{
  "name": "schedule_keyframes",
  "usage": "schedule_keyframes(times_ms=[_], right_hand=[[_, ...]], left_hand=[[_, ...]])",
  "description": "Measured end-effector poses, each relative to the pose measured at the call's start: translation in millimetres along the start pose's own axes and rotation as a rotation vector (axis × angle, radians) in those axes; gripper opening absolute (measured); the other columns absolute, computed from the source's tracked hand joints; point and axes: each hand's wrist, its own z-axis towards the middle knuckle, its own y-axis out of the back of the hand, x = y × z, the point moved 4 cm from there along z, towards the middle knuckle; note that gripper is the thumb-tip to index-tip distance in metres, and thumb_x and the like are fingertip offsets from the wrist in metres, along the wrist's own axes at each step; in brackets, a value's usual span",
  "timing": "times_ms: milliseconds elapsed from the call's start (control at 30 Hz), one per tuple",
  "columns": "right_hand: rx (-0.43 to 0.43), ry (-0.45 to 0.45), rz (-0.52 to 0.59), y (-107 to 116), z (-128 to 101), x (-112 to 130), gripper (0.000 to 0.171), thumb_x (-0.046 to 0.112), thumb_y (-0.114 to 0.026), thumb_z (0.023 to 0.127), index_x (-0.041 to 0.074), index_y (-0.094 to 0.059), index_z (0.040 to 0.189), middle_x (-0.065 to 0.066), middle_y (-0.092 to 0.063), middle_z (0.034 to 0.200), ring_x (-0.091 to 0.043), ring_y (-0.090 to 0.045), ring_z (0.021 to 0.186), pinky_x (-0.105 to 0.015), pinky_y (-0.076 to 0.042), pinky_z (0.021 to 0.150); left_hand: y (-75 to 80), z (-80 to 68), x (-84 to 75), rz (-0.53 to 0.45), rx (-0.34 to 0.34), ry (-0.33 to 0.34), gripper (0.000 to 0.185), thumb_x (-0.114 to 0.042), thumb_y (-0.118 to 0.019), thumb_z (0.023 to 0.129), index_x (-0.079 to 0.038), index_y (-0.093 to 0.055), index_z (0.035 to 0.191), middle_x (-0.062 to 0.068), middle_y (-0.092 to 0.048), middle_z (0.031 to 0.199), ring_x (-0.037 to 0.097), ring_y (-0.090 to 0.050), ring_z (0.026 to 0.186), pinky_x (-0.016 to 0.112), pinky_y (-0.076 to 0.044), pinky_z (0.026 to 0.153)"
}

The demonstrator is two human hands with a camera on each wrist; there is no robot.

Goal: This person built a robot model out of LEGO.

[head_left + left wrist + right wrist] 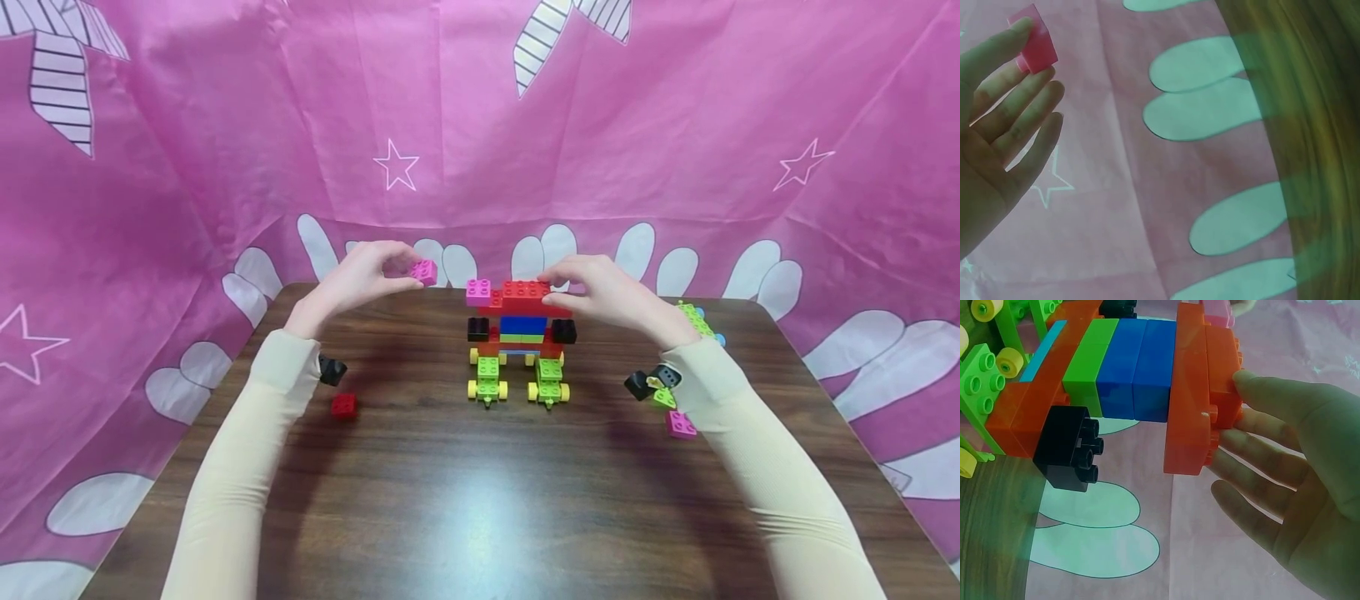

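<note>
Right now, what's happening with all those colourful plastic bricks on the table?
A person is building a stacked toy-brick model on a dark wooden table. The left hand pinches a small pink plastic brick in the air, just left of the model's top. The right hand rests its fingers against the red brick on top of the model. The model stands on green wheeled bricks. Loose bricks lie on both sides, among them a small red brick.

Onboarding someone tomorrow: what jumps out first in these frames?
The multicoloured brick build at the middle of the dark wooden table, on green wheeled bases. The right hand touches its red top brick, while the left hand pinches a pink brick just left of it. Pink sheeting surrounds everything.
</note>
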Motion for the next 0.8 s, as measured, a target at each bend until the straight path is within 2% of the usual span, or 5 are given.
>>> schedule_keyframes(times_ms=[333,567,800], right_hand=[[-0.009,0.006,0.001,-0.3,2.7,1.5,0.038,0.029,-0.073,0.09,0.014,-0.068,0.124,-0.005,-0.072,0.116,-0.021,-0.065,0.11,-0.043,-0.057,0.093],[-0.027,0.032,-0.016,-0.6,10.0,11.0,0.04,0.031,-0.074,0.089,0.014,-0.068,0.124,-0.005,-0.072,0.117,-0.021,-0.065,0.109,-0.042,-0.057,0.091],[-0.016,0.017,-0.045,-4.9,21.3,22.8,0.04,0.034,-0.073,0.089,0.014,-0.068,0.124,-0.006,-0.071,0.118,-0.021,-0.065,0.107,-0.041,-0.058,0.091]], left_hand=[[1.4,2.5,-22.0,-0.05,0.003,-0.028,0.04,-0.026,-0.08,0.084,-0.013,-0.069,0.12,0.007,-0.072,0.117,0.025,-0.069,0.102,0.044,-0.055,0.095],[-0.6,5.5,-30.5,-0.095,0.024,-0.046,0.04,-0.024,-0.079,0.084,-0.013,-0.069,0.122,0.006,-0.071,0.118,0.023,-0.067,0.103,0.04,-0.057,0.094],[-4.8,7.4,-34.3,-0.097,0.028,-0.074,0.037,-0.024,-0.08,0.084,-0.016,-0.07,0.119,0.003,-0.072,0.111,0.023,-0.065,0.098,0.042,-0.057,0.089]])
